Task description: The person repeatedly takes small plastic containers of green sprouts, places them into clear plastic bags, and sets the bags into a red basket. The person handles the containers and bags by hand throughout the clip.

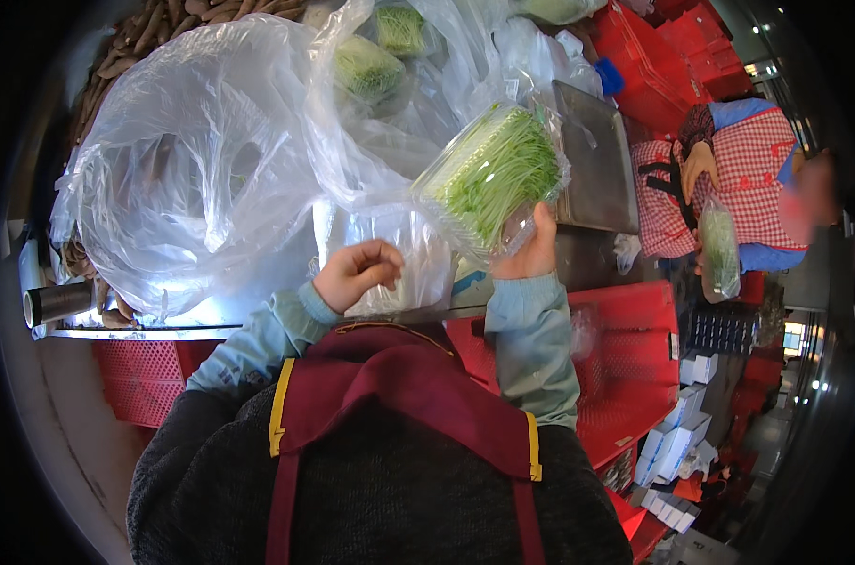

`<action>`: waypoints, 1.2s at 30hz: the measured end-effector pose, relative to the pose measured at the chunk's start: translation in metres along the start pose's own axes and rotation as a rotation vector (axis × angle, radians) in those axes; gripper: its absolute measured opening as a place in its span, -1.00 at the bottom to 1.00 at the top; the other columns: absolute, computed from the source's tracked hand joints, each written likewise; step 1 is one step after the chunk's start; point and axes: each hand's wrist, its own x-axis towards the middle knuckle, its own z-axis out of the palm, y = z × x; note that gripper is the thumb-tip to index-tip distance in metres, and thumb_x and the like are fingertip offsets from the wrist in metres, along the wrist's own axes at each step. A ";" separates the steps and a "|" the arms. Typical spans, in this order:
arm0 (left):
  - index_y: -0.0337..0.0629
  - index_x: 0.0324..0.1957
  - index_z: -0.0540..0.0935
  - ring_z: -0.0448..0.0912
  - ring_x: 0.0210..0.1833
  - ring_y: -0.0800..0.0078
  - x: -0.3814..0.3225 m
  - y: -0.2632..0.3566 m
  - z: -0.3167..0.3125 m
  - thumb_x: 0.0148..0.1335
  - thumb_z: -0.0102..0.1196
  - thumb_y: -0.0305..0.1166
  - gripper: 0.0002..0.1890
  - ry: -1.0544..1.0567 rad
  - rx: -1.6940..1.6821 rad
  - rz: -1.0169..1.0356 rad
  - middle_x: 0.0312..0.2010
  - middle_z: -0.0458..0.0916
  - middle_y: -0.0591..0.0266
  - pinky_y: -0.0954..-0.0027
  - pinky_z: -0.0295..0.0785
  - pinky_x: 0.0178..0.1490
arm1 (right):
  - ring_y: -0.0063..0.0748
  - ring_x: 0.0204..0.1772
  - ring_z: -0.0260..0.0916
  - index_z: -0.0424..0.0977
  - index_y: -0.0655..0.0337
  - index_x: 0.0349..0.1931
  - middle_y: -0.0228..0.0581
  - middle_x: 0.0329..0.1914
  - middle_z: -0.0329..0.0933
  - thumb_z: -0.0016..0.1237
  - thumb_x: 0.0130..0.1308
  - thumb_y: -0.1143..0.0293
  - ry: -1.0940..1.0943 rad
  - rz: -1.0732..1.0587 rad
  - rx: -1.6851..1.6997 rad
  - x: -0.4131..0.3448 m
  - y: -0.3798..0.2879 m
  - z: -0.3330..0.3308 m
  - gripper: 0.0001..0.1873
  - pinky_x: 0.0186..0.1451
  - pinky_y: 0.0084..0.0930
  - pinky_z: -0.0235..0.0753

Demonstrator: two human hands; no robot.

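A clear plastic pack of green sprouts point(501, 169) is tilted in my right hand point(533, 244), which grips its near end. My left hand point(364, 272) has its fingers curled, with nothing seen in them, over a clear plastic bag point(417, 265) near the table's front edge. Beyond the held pack lies a large open plastic bag point(335, 155) with two sprout packs point(367, 67) at its far end. To the left spreads another big, crumpled clear bag point(201, 162).
A metal tray point(597, 159) lies right of the held pack. Red crates stand at the back right point(646, 63) and below the table point(625, 360). A co-worker point(724, 176) at the right holds a bagged pack. Brown roots point(141, 42) are piled back left; a film roll point(56, 304) lies at the left edge.
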 end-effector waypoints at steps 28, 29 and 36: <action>-0.12 0.08 0.30 0.28 0.16 0.06 0.018 0.062 0.020 -0.37 0.07 -0.70 -0.23 0.248 1.047 0.780 0.11 0.29 0.07 0.16 0.22 0.18 | -0.19 0.19 0.23 0.06 0.29 0.22 -0.07 0.19 0.20 0.00 0.05 0.17 -0.088 0.122 -0.321 -0.037 -0.024 0.001 -0.26 0.19 -0.24 0.29; -0.11 0.14 0.25 0.28 0.17 0.08 0.019 0.059 0.017 -0.33 0.07 -0.71 -0.20 0.298 0.911 0.708 0.13 0.27 0.07 0.17 0.21 0.20 | -0.19 0.18 0.24 0.06 0.29 0.22 -0.07 0.17 0.22 0.04 0.00 0.19 -0.126 0.038 -0.375 -0.034 -0.021 0.002 -0.23 0.19 -0.25 0.29; -0.26 0.28 -0.02 0.27 0.18 0.33 0.012 0.044 0.011 -0.07 0.20 -0.55 -0.12 0.034 -0.275 0.156 0.14 0.25 0.12 0.28 0.17 0.22 | -0.20 0.14 0.24 0.07 0.30 0.19 -0.07 0.09 0.27 0.11 -0.18 0.30 -0.117 -0.187 -0.406 -0.029 -0.009 0.002 -0.15 0.19 -0.27 0.28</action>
